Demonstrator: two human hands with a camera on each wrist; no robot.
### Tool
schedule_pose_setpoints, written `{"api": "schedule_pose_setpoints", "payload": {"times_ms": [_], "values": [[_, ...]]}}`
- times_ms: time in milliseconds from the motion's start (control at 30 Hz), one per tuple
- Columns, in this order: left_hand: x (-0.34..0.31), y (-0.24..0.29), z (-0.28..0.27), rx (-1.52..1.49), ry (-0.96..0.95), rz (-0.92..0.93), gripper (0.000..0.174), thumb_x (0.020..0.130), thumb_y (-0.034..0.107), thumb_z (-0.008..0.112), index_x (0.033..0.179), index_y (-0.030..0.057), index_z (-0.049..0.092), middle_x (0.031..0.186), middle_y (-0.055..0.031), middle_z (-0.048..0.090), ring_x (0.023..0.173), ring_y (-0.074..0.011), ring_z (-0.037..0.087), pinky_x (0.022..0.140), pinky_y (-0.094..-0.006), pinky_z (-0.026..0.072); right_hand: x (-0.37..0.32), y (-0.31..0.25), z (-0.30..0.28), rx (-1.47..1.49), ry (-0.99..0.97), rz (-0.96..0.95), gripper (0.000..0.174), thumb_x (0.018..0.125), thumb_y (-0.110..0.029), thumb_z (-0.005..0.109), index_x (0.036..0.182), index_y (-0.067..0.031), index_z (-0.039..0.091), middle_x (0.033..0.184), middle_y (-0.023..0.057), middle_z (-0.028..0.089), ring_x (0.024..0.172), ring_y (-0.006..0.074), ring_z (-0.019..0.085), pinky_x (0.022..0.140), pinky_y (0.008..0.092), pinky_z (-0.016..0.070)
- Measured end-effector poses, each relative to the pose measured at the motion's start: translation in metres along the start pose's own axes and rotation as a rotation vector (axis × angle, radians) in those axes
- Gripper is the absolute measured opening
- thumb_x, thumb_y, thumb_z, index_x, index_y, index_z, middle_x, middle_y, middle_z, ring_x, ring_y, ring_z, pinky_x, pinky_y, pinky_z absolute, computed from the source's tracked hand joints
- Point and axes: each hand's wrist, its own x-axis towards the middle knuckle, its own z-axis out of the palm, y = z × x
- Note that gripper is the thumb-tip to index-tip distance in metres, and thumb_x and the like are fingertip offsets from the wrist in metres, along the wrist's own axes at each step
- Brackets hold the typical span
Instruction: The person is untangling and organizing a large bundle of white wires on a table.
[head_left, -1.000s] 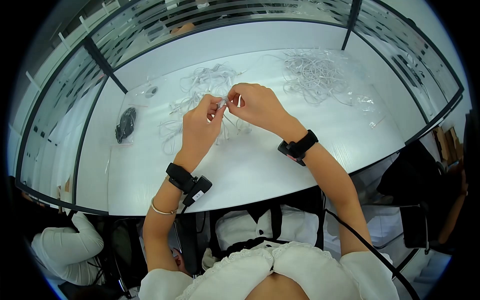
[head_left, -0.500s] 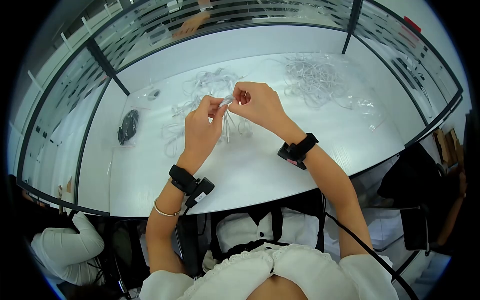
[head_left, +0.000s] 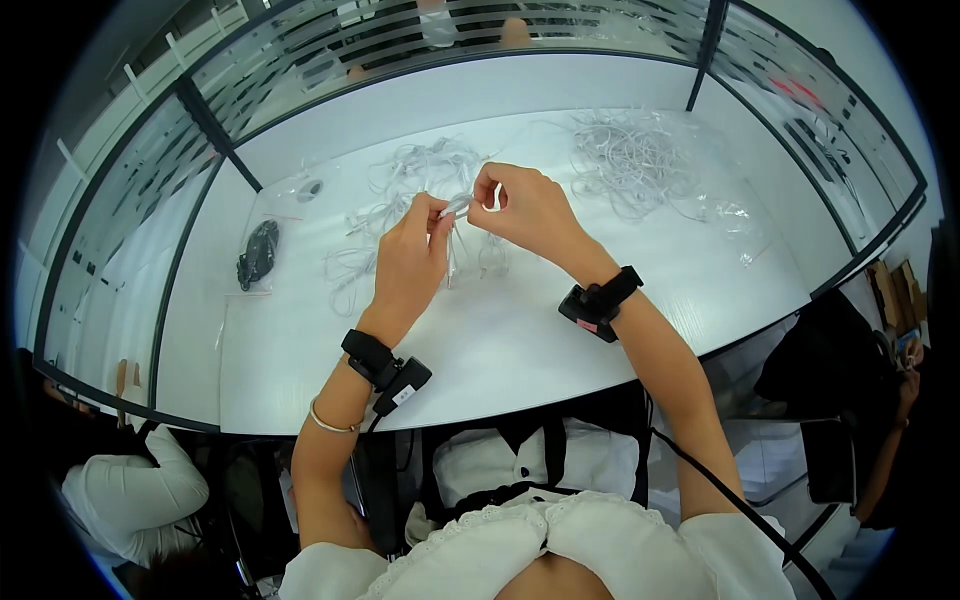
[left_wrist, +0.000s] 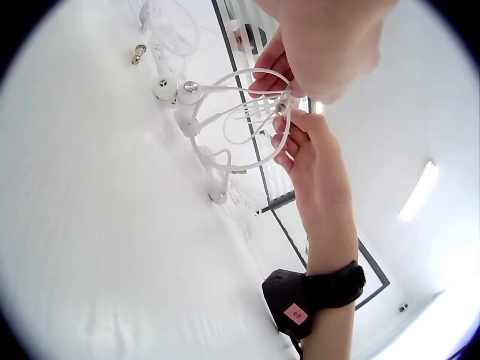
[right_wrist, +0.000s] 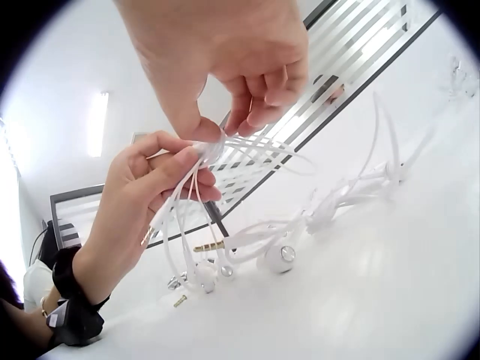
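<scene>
White table (head_left: 500,340); left hand (head_left: 410,262), right hand (head_left: 530,212) pinch cable (right_wrist: 184,187); earbuds (right_wrist: 281,257) clear only in wrist views.

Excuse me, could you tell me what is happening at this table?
A person at a white table holds a set of white earphones in both hands. The left hand and right hand pinch its looped cable above it, while the earbuds hang close to the surface. More white cables lie piled farther back.

White curved counter (head_left: 520,340), matte finish. Striped frosted glass partitions (head_left: 110,230) ring it, held by dark frame posts (head_left: 205,125). Long ceiling strip light (left_wrist: 418,191) overhead. Another person's white sleeve (head_left: 140,490) at lower left.
</scene>
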Motion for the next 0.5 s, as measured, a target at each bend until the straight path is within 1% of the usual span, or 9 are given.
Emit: {"api": "schedule_pose_setpoints", "payload": {"times_ms": [100, 200, 300, 400, 500], "values": [[0.001, -0.001, -0.003, -0.046, -0.022, -0.007, 0.010, 0.092, 0.004, 0.060, 0.099, 0.0006, 0.054, 0.084, -0.0140, 0.067, 0.076, -0.0268, 0.069, 0.067, -0.0335, 0.0516, 0.000, 0.005, 0.001, 0.077, 0.017, -0.100, 0.017, 0.078, -0.023, 0.065, 0.087, -0.0083, 0.064, 0.077, 0.0001, 0.063, 0.068, 0.0122, 0.056, 0.058, 0.0282, 0.0445], [0.001, -0.002, -0.002, -0.070, -0.011, -0.002, 0.011, 0.092, 0.004, 0.060, 0.100, 0.0005, 0.056, 0.085, -0.0145, 0.067, 0.077, -0.0264, 0.068, 0.067, -0.0334, 0.0515, -0.001, 0.006, -0.004, 0.114, -0.089, -0.064, 0.019, 0.082, -0.023, 0.064, 0.091, -0.0073, 0.066, 0.079, 0.0010, 0.064, 0.071, 0.0120, 0.056, 0.060, 0.0283, 0.0457], [0.000, -0.005, -0.002, -0.062, -0.028, 0.014, 0.011, 0.092, 0.004, 0.061, 0.101, 0.0004, 0.056, 0.086, -0.0147, 0.066, 0.078, -0.0263, 0.068, 0.067, -0.0336, 0.0513, -0.001, 0.006, -0.004, 0.104, -0.108, -0.065, 0.020, 0.083, -0.024, 0.064, 0.092, -0.0065, 0.067, 0.078, 0.0012, 0.064, 0.068, 0.0104, 0.055, 0.059, 0.0262, 0.0443], [-0.001, -0.005, -0.001, -0.046, -0.046, 0.045, 0.010, 0.092, 0.004, 0.061, 0.100, 0.0004, 0.057, 0.087, -0.0145, 0.066, 0.079, -0.0260, 0.068, 0.066, -0.0334, 0.0511, -0.002, -0.001, -0.009, 0.108, -0.166, 0.026, 0.017, 0.083, -0.020, 0.065, 0.089, -0.0042, 0.066, 0.074, 0.0016, 0.064, 0.064, 0.0088, 0.054, 0.059, 0.0237, 0.0432], [-0.001, -0.005, 0.000, -0.065, -0.050, 0.059, 0.009, 0.092, 0.004, 0.061, 0.100, 0.0005, 0.057, 0.088, -0.0142, 0.066, 0.079, -0.0257, 0.068, 0.066, -0.0331, 0.0510, 0.002, 0.012, -0.002, 0.200, -0.164, -0.048, 0.015, 0.082, -0.015, 0.065, 0.087, -0.0013, 0.065, 0.070, 0.0016, 0.062, 0.062, 0.0068, 0.054, 0.060, 0.0224, 0.0435]]}}
